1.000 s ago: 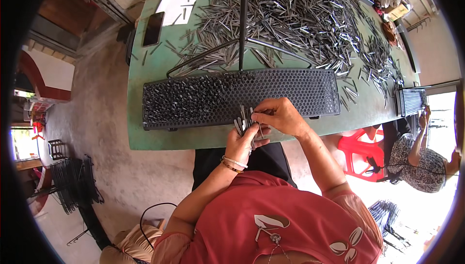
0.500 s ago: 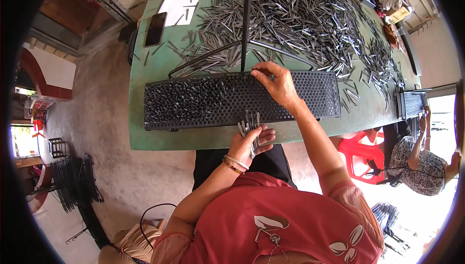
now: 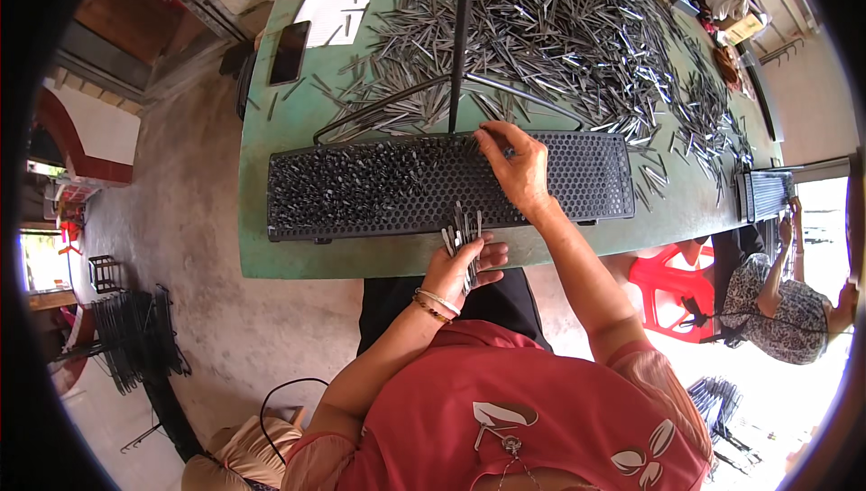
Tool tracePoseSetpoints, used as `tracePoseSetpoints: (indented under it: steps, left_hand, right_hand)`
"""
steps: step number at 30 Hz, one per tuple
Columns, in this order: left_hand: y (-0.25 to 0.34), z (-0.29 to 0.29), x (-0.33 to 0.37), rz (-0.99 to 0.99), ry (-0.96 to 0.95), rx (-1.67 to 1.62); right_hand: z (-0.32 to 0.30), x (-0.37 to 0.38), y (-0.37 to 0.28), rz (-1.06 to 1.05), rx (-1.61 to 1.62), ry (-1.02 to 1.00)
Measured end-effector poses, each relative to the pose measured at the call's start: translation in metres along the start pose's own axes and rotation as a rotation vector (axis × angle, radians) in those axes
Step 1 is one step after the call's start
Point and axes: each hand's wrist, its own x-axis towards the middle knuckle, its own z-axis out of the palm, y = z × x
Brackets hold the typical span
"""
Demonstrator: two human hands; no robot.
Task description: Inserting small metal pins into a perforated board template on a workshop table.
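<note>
A long black rack with a honeycomb of holes (image 3: pixel 577 171) lies along the near side of the green table. Its left half is packed with upright thin strips (image 3: pixel 338 184), while the holes at its right stand bare. My left hand (image 3: pixel 467 261) is closed round a bunch of thin dark metal strips (image 3: pixel 462 228), just in front of the rack's near edge. Over the rack's far edge, near the middle, my right hand (image 3: pixel 516 162) has thumb and forefinger pinched together. Whatever sits between those fingertips is too small to make out.
Loose metal strips (image 3: pixel 559 31) form a large pile at the back of the green table (image 3: pixel 361 261). A black bar frame (image 3: pixel 458 49) rises behind the rack. Far left lie a phone (image 3: pixel 290 54) and papers (image 3: pixel 338 9). At right, another person (image 3: pixel 780 311) works near red stools (image 3: pixel 672 288).
My right hand has shifted slightly down and to the right, its fingers still pinched near the rack's far edge. My left hand with the strips has hardly moved.
</note>
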Motion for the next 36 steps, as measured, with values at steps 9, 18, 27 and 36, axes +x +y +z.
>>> tracePoseSetpoints:
  steps: [9, 18, 27, 36]
  left_hand:
    - [-0.001, -0.004, 0.002, -0.005, -0.012, 0.032]
    - [-0.001, 0.0, -0.002, 0.032, -0.01, 0.111]
    - [-0.005, -0.003, 0.0, 0.03, -0.003, 0.092]
    - [0.001, 0.001, -0.003, 0.196, -0.086, 0.068]
  right_hand:
    - [0.002, -0.004, 0.002, -0.112, -0.059, -0.053]
    - [-0.001, 0.001, 0.001, -0.358, -0.161, -0.118]
    - [-0.002, -0.002, 0.003, -0.382, -0.256, -0.05]
    - [-0.042, -0.03, -0.033, 0.036, 0.052, -0.514]
